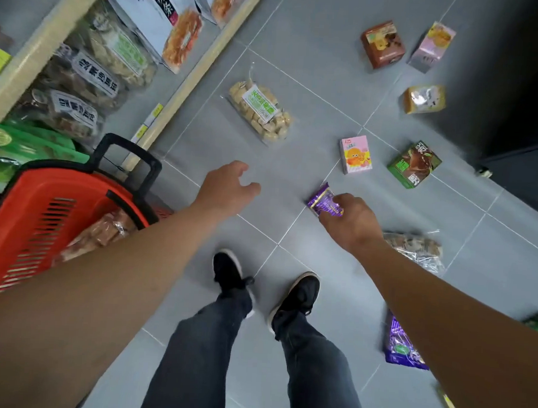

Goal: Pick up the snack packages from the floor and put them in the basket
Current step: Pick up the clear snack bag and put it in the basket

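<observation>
Beside the shelf, red basket (30,212) holding a clear snack bag (106,230), right grip (350,219) pinching purple packet (323,203), left grip (228,186) relaxed, empty

You've got a red basket (45,212) with black handles sitting on grey tile floor (203,133). Out past the basket there's a shiny purple packet (323,203), a pink box (355,154) with an orange cartoon, a green-and-brown box (414,164), plus brown (382,44) and yellow (424,99) ones furthest from it.
</observation>
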Demonstrator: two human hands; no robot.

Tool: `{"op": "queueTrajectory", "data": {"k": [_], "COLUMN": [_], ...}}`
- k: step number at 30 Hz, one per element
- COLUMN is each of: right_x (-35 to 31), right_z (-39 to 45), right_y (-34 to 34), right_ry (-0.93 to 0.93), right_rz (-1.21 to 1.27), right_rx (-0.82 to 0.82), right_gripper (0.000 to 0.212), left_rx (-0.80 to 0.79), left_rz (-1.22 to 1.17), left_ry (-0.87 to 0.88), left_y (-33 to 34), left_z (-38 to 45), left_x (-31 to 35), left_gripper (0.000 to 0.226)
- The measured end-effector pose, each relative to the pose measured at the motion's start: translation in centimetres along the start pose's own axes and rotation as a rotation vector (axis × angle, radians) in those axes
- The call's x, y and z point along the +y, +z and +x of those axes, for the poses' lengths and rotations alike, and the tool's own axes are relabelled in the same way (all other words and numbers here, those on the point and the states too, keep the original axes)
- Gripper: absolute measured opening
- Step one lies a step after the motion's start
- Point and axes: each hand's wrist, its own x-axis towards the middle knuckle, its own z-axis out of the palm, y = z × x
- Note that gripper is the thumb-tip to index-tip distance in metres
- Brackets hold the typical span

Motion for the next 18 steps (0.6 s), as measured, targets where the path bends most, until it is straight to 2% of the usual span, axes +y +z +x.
{"op": "queueTrajectory", "data": {"k": [8, 18], "right_x": [-4.4, -9.4], "right_z": [9.2, 22.3], "right_y": [1.2, 5.6], "right_ry": [0.034, 0.056], "right_rz": [0.009, 0.081], "right_rx": [-0.047, -0.018], "right_gripper": [0.05, 0.05], "left_rx": [-0.037, -0.102], "left_rz": [-0.043, -0.138], "left_ry": [-0.057, -0.12], "left_y": [-0.1, 2.7], "left_z": [8.8, 21.8], "left_x": [-0.5, -3.4], "left_gripper": [0.057, 0.056]}}
